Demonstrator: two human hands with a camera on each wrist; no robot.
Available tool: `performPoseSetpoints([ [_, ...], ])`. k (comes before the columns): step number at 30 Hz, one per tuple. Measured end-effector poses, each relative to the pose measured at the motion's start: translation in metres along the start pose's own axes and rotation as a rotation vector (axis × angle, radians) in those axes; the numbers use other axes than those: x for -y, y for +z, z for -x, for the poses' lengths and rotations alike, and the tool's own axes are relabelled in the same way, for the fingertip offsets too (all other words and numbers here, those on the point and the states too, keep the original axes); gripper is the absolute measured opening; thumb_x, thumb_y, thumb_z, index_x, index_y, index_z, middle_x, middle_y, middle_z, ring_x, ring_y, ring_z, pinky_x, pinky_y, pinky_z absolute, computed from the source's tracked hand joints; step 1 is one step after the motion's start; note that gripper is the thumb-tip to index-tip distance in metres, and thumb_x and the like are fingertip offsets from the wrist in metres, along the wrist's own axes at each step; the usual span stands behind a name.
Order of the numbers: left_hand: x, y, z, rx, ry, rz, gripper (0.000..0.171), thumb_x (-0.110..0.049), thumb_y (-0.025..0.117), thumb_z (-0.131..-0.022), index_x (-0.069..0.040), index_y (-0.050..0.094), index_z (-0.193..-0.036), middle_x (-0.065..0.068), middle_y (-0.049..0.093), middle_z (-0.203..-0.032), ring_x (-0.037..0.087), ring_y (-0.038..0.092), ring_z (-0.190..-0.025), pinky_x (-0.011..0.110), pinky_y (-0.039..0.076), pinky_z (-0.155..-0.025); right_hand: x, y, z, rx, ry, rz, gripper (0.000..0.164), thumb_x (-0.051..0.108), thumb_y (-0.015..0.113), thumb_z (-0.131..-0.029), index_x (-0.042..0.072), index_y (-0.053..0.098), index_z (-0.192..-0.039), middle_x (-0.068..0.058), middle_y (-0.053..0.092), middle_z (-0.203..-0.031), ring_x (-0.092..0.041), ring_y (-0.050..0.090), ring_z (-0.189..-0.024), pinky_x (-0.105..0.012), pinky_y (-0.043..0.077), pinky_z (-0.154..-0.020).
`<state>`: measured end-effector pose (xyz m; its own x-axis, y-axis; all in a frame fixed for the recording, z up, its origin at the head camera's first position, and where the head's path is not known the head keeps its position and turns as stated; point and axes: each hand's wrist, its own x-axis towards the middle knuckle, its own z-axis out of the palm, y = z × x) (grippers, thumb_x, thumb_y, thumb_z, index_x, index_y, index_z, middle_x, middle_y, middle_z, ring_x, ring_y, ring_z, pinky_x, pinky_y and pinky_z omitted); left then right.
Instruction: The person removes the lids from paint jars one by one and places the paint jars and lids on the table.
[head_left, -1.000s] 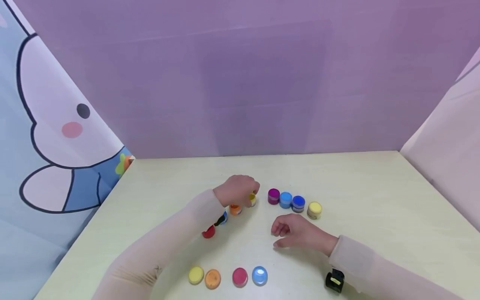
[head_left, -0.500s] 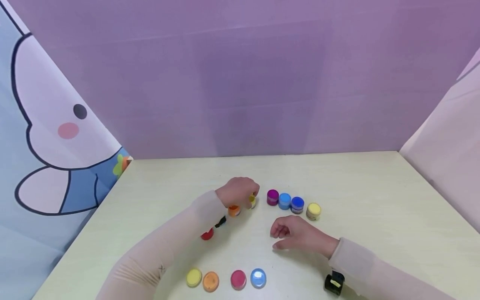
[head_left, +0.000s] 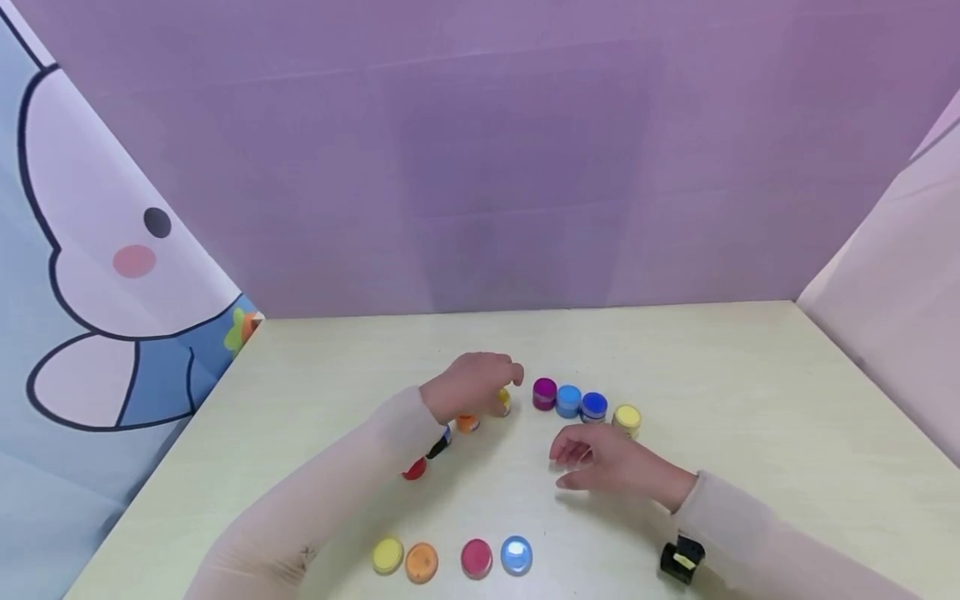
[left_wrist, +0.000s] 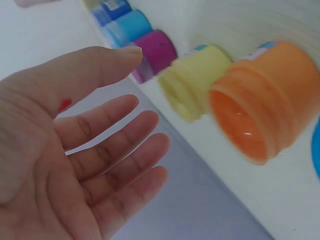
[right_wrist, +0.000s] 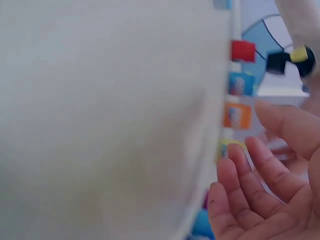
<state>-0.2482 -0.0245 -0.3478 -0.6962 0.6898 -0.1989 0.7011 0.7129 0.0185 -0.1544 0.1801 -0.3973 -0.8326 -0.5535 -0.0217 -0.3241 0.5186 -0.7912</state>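
A: Status, near side first?

B: Four loose, flat, round lids on the pale tabletop (head_left: 712, 375): yellow lid (head_left: 387, 555), orange lid (head_left: 422, 562), pinkish-red lid (head_left: 477, 558), light-blue lid (head_left: 517, 555). Past those, a red round plastic jar (head_left: 415, 470), then the right hand (head_left: 617, 461): fingers loosely curved, thumb apart, nothing held.

A: Further out?

B: Blue plastic jar (right_wrist: 242, 85), partly behind the beige left sleeve (head_left: 337, 467) in the head view. Then an uncapped orange plastic jar (left_wrist: 272, 97). Off right, four lidded plastic jars: yellow-lidded jar (head_left: 626, 419), dark-blue jar (head_left: 594, 407), light-blue jar (head_left: 568, 402), purple jar (head_left: 545, 394).

A: Working jar?

B: Uncapped yellow plastic jar (left_wrist: 195, 80), between the orange and purple ones. Left hand (head_left: 471, 387) just beside it, fingers wide, holding nothing; left wrist view shows a gap.

A: Step?

B: My read: positioning the yellow jar. Reach or release, can't tell.

A: Next move needs?

B: If release, draw off without clipping the rim. If reach, narrow the fingers evenly round its sides, miss the orange jar. Lids are loose, so capping looks undone.
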Motion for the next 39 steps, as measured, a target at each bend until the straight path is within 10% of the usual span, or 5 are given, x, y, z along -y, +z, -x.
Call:
performPoseSetpoints([
  [8, -0.010, -0.001, 0.026, -0.112, 0.126, -0.050, 0.040, -0.028, 0.074, -0.074, -0.016, 0.059, -0.109, -0.001, 0.060, -0.097, 0.010, 0.052, -0.082, 0.023, 0.045, -0.073, 0.001, -0.043, 0.011, -0.153, -0.091, 0.245, 0.024, 0.012, 0.072, -0.075, 0.007, 0.060, -0.095, -0.002, 0.061, -0.091, -0.022, 0.057, -0.084, -0.041, 0.048, -0.075],
  [17, -0.016, 0.003, 0.045, -0.167, 0.145, -0.071, 0.031, -0.026, 0.073, -0.075, -0.014, 0.061, -0.101, -0.005, 0.058, -0.086, 0.008, 0.052, -0.074, 0.018, 0.042, -0.062, -0.014, -0.072, 0.013, -0.227, 0.031, 0.508, 0.029, 0.007, 0.074, -0.070, 0.001, 0.060, -0.095, -0.006, 0.060, -0.090, -0.024, 0.055, -0.083, -0.040, 0.047, -0.073],
  [29, -0.024, 0.007, 0.057, -0.132, 0.088, -0.065, 0.029, -0.029, 0.072, -0.076, -0.016, 0.061, -0.101, -0.006, 0.059, -0.087, 0.006, 0.051, -0.070, 0.019, 0.042, -0.060, -0.020, -0.069, 0.007, -0.170, 0.177, 0.473, 0.026, 0.011, 0.076, -0.069, 0.003, 0.061, -0.088, -0.003, 0.059, -0.082, -0.018, 0.052, -0.073, -0.034, 0.047, -0.065],
  [39, -0.030, 0.015, 0.061, -0.095, 0.161, 0.090, 0.036, -0.029, 0.074, -0.075, -0.014, 0.061, -0.105, -0.005, 0.062, -0.093, 0.002, 0.051, -0.077, 0.013, 0.040, -0.066, 0.006, -0.050, 0.007, -0.116, 0.120, 0.445, 0.026, 0.012, 0.077, -0.068, 0.005, 0.061, -0.087, 0.001, 0.057, -0.081, -0.017, 0.052, -0.074, -0.031, 0.047, -0.066],
])
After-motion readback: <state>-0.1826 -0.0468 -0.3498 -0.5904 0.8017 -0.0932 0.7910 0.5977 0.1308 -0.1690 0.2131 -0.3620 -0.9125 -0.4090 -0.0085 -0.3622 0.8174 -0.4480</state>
